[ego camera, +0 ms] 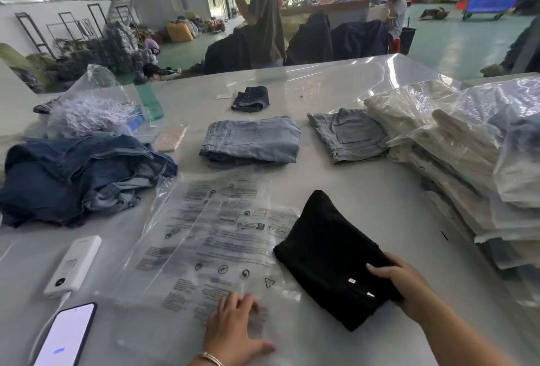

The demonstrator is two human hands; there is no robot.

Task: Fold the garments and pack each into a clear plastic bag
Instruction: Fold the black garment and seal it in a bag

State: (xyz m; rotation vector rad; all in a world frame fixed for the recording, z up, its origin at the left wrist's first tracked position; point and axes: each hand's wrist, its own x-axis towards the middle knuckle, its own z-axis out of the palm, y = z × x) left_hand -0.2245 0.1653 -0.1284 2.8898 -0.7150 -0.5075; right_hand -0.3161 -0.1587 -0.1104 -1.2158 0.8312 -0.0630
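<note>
A folded black garment (pixel 330 251) lies on the white table, partly over the right edge of a clear plastic bag (pixel 210 237) printed with warning text. My right hand (pixel 400 283) grips the garment's near end, thumb on top. My left hand (pixel 233 324) presses flat on the bag's near edge, fingers spread. Folded light-blue jeans (pixel 251 140) and light denim shorts (pixel 350 134) lie further back. A heap of dark denim garments (pixel 79 175) sits at the left.
A stack of bagged garments (pixel 467 167) fills the right side. A power bank (pixel 74 266) and a phone (pixel 67 336) lie near left. A green bottle (pixel 149 99), a bag of tags (pixel 93 111) and small dark shorts (pixel 251 99) stand behind. People work beyond the table.
</note>
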